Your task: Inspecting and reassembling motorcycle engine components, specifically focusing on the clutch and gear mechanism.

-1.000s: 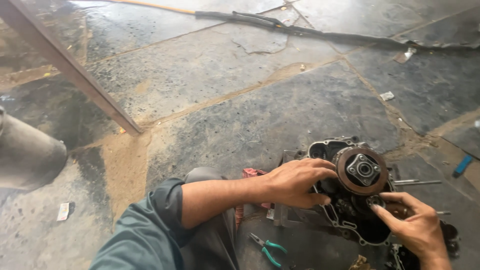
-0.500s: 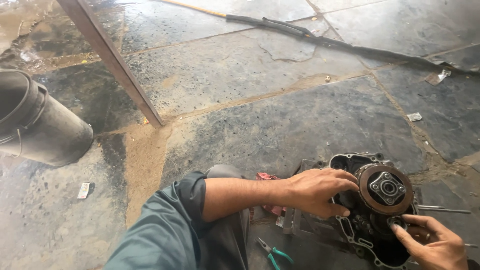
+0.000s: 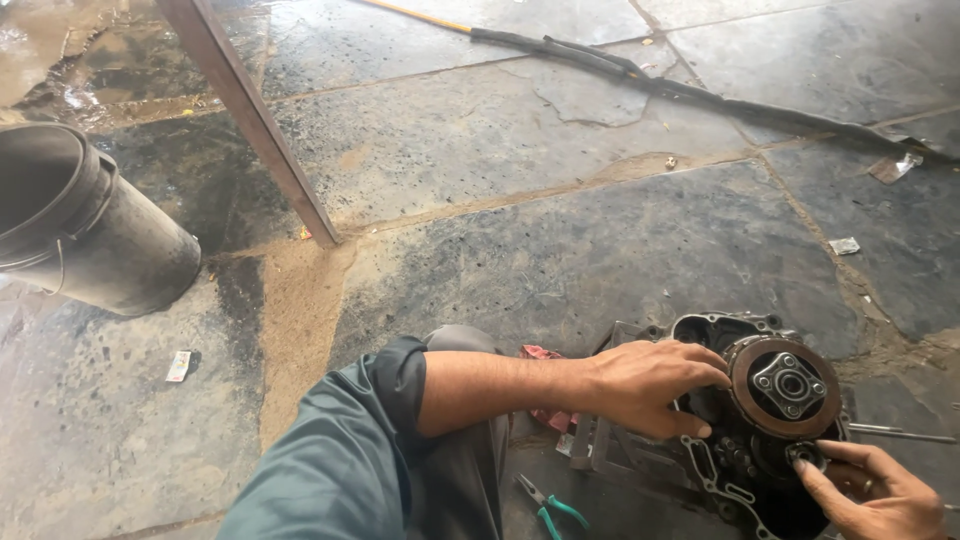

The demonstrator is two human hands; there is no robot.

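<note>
Engine case: a dark, oily engine case (image 3: 745,470) lay open on the stone floor (image 3: 560,240) at the lower right of the view, its gasket edge and inner gears showing.
Clutch: a round clutch assembly (image 3: 786,385) with a rust-brown rim and a grey bolted centre sat upright in the case, between the two hands.
Left hand: the left hand (image 3: 645,385) reached in from the left, fingers spread and curled, with the fingertips against the clutch's left rim and the thumb low on the case edge; a loose bracing hold, not a closed grip.
Right hand: the right hand (image 3: 870,490) came up from the bottom right corner, its thumb and forefinger pinched narrowly on a small round gear (image 3: 805,457) just below the clutch.
Sleeve: a grey-green sleeve (image 3: 340,450) was pushed up the left forearm.
Nearby tools: green-handled pliers (image 3: 548,505) lay on the floor below the left wrist; a red rag (image 3: 545,385) lay partly hidden behind the forearm.
Farther out: a black bucket (image 3: 85,225) stood at the far left, a slanted metal bar (image 3: 255,115) crossed the upper left, and a dark hose (image 3: 680,85) ran along the top.
</note>
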